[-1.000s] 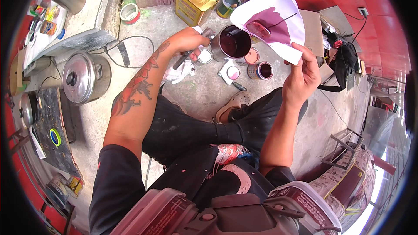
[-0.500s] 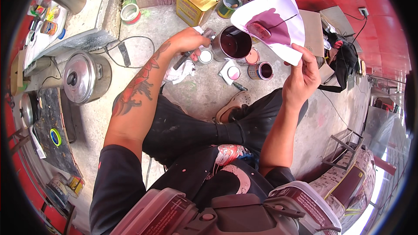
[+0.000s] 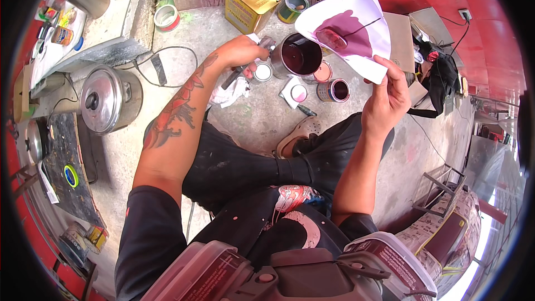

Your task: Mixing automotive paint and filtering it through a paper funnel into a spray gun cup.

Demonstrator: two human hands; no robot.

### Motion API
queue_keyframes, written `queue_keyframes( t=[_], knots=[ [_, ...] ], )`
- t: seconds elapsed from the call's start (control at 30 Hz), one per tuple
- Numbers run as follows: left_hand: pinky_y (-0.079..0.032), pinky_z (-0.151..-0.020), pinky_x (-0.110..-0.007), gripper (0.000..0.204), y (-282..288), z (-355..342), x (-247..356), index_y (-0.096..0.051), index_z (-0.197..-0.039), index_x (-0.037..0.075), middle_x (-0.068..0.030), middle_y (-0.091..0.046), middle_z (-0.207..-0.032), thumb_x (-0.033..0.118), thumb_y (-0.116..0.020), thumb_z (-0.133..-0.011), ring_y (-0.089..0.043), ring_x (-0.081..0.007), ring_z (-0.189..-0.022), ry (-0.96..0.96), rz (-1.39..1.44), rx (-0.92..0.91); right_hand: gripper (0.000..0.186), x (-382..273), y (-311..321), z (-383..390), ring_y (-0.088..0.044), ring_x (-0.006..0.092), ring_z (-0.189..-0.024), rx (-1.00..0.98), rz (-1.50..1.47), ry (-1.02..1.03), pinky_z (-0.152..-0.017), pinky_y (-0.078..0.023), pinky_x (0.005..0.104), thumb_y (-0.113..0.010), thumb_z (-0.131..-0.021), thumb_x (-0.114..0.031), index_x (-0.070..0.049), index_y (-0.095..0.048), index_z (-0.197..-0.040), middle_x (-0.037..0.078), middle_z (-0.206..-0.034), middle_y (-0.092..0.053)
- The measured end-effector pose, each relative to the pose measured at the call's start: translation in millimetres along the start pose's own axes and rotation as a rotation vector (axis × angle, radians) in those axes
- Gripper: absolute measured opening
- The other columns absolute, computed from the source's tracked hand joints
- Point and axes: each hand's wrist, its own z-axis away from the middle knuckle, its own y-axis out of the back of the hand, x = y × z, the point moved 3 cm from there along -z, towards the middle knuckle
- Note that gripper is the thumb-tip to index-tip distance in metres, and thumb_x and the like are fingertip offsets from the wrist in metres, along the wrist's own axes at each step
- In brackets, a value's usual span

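Head view: at upper right, my right hand pinches a white paper sheet, probably light, floppy, easily torn, best held by this lower corner; upper centre, my left hand wraps a dark handle.

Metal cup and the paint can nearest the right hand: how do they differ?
The metal cup looks wider than the paint can. The cup is plain grey outside; the can has a label. The cup is beside the left hand; the can stands apart, untouched. Both are open, dark red inside.
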Motion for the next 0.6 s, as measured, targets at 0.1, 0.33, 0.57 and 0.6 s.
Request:
queue_keyframes(
  t=[0.1,0.33,0.57,0.6],
  knots=[
    [-0.048,-0.051,-0.028,0.03,0.3,-0.8,-0.4,-0.062,-0.093,-0.005,-0.0118,-0.061,-0.07,0.025,-0.063,-0.085,-0.062,-0.0182,-0.053,0.003,-0.003,0.001,0.014,0.1,-0.4,-0.6,-0.059,0.0143,-0.095,-0.002,0.006,0.016,-0.085,-0.045,0.0261,-0.059,-0.09,0.001,0.005,-0.065,-0.102,0.01,-0.102,-0.063],
    [-0.048,-0.051,-0.028,0.029,0.1,0.3,-0.2,-0.062,-0.092,-0.004,-0.012,-0.062,-0.07,0.024,-0.062,-0.084,-0.062,-0.0184,-0.053,-0.002,-0.008,-0.004,0.014,-0.2,0.1,-1.1,-0.059,0.0146,-0.096,-0.004,-0.002,0.003,-0.085,-0.045,0.0261,-0.059,-0.09,0.002,0.005,-0.065,-0.103,0.01,-0.103,-0.063],
    [-0.048,-0.052,-0.028,0.029,1.2,-2.4,-2.1,-0.063,-0.092,-0.004,-0.0122,-0.062,-0.07,0.024,-0.062,-0.084,-0.062,-0.0181,-0.053,0.007,-0.02,0.0,0.014,-0.7,0.3,-2.3,-0.059,0.0144,-0.095,-0.004,-0.017,-0.001,-0.085,-0.046,0.0257,-0.059,-0.091,0.002,0.005,-0.065,-0.103,0.011,-0.103,-0.063],
    [-0.048,-0.052,-0.028,0.029,1.3,-3.0,-2.4,-0.062,-0.093,-0.004,-0.0122,-0.062,-0.071,0.024,-0.062,-0.084,-0.062,-0.018,-0.053,0.005,-0.023,-0.002,0.014,-0.7,0.5,-2.4,-0.059,0.0145,-0.096,0.004,-0.027,-0.006,-0.085,-0.046,0.0258,-0.059,-0.091,0.002,0.005,-0.065,-0.103,0.011,-0.103,-0.063]
  ],
)
